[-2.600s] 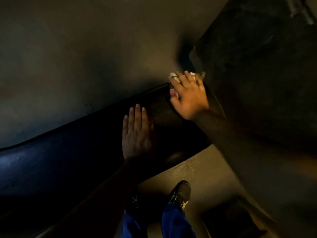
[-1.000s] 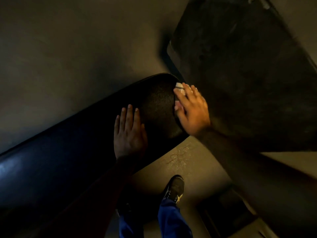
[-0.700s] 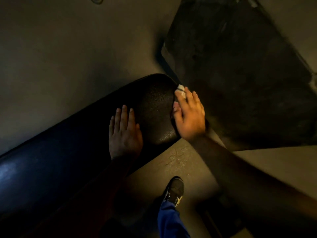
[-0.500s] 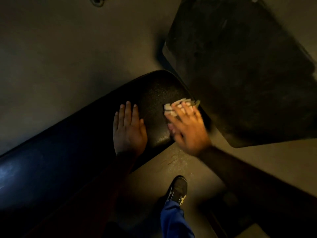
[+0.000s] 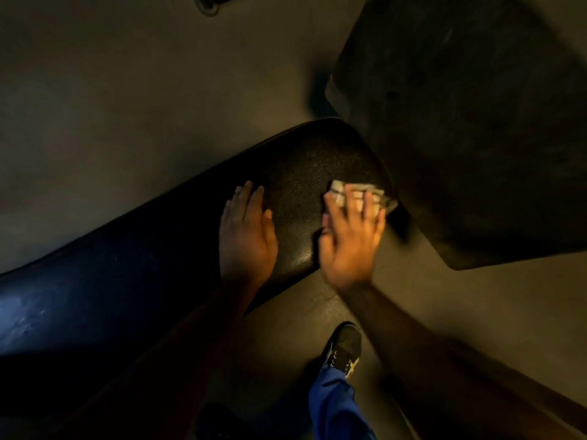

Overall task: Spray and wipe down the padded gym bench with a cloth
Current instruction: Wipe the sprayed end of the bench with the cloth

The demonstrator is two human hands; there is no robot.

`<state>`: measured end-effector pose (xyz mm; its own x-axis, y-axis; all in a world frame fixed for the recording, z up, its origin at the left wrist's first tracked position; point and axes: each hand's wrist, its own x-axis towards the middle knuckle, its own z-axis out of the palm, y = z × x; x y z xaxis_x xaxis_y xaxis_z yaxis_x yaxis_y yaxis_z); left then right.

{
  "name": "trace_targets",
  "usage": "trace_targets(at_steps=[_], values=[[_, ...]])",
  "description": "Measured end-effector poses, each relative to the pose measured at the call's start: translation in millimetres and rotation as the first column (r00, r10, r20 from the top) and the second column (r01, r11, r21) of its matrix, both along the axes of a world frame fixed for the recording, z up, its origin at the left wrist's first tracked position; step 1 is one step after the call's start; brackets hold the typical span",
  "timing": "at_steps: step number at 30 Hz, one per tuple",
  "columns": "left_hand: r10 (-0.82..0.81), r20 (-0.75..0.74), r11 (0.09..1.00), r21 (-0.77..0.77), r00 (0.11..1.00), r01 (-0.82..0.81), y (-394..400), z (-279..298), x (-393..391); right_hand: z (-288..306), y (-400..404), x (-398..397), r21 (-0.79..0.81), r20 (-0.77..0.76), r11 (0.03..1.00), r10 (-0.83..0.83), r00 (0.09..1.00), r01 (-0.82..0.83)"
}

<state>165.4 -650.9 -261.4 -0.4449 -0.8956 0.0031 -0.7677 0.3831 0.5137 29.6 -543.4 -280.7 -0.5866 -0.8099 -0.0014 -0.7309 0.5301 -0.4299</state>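
The black padded bench (image 5: 133,268) runs from the lower left up to its rounded end near the middle of the head view. My left hand (image 5: 246,236) lies flat on the pad, fingers together, holding nothing. Just to its right, my right hand (image 5: 351,239) presses a small pale cloth (image 5: 340,190) onto the right edge of the pad's end. The cloth peeks out past my fingertips. No spray bottle is in sight.
A second dark pad (image 5: 470,122) sits tilted at the upper right, close to the bench end. Grey floor (image 5: 111,90) lies beyond the bench. My shoe (image 5: 344,349) and blue trouser leg (image 5: 333,408) stand below the bench end. A dark fitting (image 5: 208,3) shows at the top edge.
My right hand has slid the cloth from the far tip of the bench end around to its right edge, toward me. My left hand has stayed flat on the pad.
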Motion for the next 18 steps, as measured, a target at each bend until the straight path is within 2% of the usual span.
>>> trace_targets(at_steps=[1,2,4,5,6,7,8,9,10,11,12,13,14,15,16,17,18], values=[[0.046,0.035,0.998,-0.033,0.998,-0.044,4.6,-1.0,12.7,0.2,4.0,24.0,0.02,0.003,0.995,0.096,0.995,-0.096],[0.085,0.066,0.996,-0.041,0.994,-0.082,7.9,-2.6,23.9,-1.1,12.7,40.0,0.045,-0.005,0.963,0.267,0.964,-0.266],[0.108,0.09,0.994,0.008,0.99,-0.109,10.1,-7.0,39.9,-5.5,25.8,31.2,0.074,-0.049,0.819,0.573,0.818,-0.569],[0.1,0.05,0.994,0.05,0.994,-0.102,8.8,-8.3,44.4,-8.1,25.2,14.5,0.086,-0.102,0.774,0.633,0.767,-0.627],[0.093,-0.017,0.991,0.095,0.996,-0.091,6.9,-8.0,46.8,-8.4,19.9,0.9,0.092,-0.127,0.791,0.612,0.781,-0.605],[0.09,-0.085,0.987,0.139,0.992,-0.078,5.2,-5.2,49.6,-7.3,10.4,-6.7,0.081,-0.132,0.864,0.503,0.854,-0.496],[0.088,-0.133,0.984,0.167,0.987,-0.065,4.1,-1.8,54.4,-3.5,0.4,-4.1,0.077,-0.118,0.948,0.318,0.941,-0.31],[0.082,-0.144,0.986,0.158,0.986,-0.059,2.0,1.8,60.5,0.9,-9.3,11.1,0.063,-0.11,0.993,0.102,0.989,-0.096],[0.08,-0.105,0.991,0.111,0.991,-0.068,-1.2,3.9,67.9,5.2,-15.7,31.9,0.053,-0.087,0.999,-0.007,0.996,0.012],[0.1,-0.026,0.994,0.036,0.995,-0.099,-4.1,4.6,77.0,9.2,-16.1,51.9,0.062,-0.076,0.997,0.043,0.996,-0.039],[0.138,0.059,0.99,-0.035,0.989,-0.136,-7.5,4.4,86.1,9.8,-9.1,67.7,0.097,-0.039,0.971,0.223,0.974,-0.219],[0.169,0.139,0.985,-0.07,0.976,-0.161,-10.8,3.3,94.8,11.6,1.0,74.8,0.127,-0.002,0.882,0.457,0.889,-0.453],[0.172,0.216,0.984,-0.074,0.961,-0.159,-12.7,1.1,102.6,14.3,8.9,64.1,0.156,0.02,0.751,0.647,0.762,-0.642],[0.144,0.278,0.989,-0.064,0.95,-0.131,-12.2,-3.4,108.0,14.9,7.6,44.2,0.159,-0.006,0.655,0.749,0.663,-0.739],[0.115,0.318,0.993,-0.065,0.941,-0.099,-9.9,-7.6,110.9,14.0,-1.2,27.6,0.167,-0.03,0.637,0.766,0.642,-0.752],[0.103,0.334,0.993,-0.081,0.937,-0.08,-8.4,-10.7,112.0,10.7,-16.0,15.6,0.164,-0.063,0.716,0.694,0.717,-0.678],[0.101,0.339,0.993,-0.088,0.935,-0.075,-8.1,-11.8,112.0,12.8,-31.3,13.5,0.16,-0.082,0.849,0.52,0.85,-0.504]])
